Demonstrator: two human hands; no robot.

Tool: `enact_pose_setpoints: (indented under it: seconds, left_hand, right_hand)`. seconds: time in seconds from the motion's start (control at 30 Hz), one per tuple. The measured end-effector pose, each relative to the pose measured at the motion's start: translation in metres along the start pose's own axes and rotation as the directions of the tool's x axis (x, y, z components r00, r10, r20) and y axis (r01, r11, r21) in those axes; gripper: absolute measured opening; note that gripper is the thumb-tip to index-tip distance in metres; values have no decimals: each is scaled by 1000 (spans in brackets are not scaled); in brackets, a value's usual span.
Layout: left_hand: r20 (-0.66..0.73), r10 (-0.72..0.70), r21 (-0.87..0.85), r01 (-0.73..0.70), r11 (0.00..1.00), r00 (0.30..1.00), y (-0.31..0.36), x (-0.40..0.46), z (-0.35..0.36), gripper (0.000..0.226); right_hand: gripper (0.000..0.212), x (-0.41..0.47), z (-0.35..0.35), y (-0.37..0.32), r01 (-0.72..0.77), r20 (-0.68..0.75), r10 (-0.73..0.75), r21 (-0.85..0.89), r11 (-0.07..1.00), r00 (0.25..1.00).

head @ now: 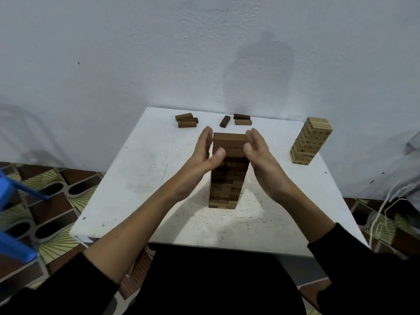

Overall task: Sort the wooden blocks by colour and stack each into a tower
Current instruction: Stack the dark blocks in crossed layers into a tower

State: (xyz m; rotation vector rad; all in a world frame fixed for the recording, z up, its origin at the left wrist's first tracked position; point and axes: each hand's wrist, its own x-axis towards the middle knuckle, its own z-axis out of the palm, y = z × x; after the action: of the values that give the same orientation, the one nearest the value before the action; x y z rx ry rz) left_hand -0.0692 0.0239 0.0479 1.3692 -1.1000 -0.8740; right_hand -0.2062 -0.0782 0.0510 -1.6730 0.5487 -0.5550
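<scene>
both hands are up at the tall dark brown wooden block tower point(225, 176) in the middle of the white square table point(141, 169), the left hand point(205, 151) and the right hand point(258, 151) flat and straight-fingered, one against each side of the top layers, holding no block. it looks like a squaring-up squeeze: the trick, i'd say, is equal light pressure from both palms so the stack does not lean. six loose dark brown blocks point(186, 120) wait at the far edge (three in a huddle, three near them), while the finished pale wooden block tower point(310, 140) stands well apart at the right.
</scene>
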Motion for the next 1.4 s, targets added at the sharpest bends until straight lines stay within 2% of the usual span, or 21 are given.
enact_pose_setpoints:
  seconds: [0.2,0.37,0.63,1.4]
  left_hand:
    - [58,66,109,-72,991,996,1,11,-21,114]
    - [58,72,135,-79,988,996,1,20,-24,115]
    - [64,66,132,-74,988,996,-1,23,-23,112]
    - [34,40,127,-44,991,999,-3,24,-22,107]
  right_hand:
    - [103,8,-23,-11,101,141,-74,-197,975,987]
    - [102,15,-27,-14,125,142,-88,-276,953,986]
    - [92,16,-27,-14,143,146,-105,-285,948,984]
    - [87,14,-26,-11,137,141,-97,-306,942,985]
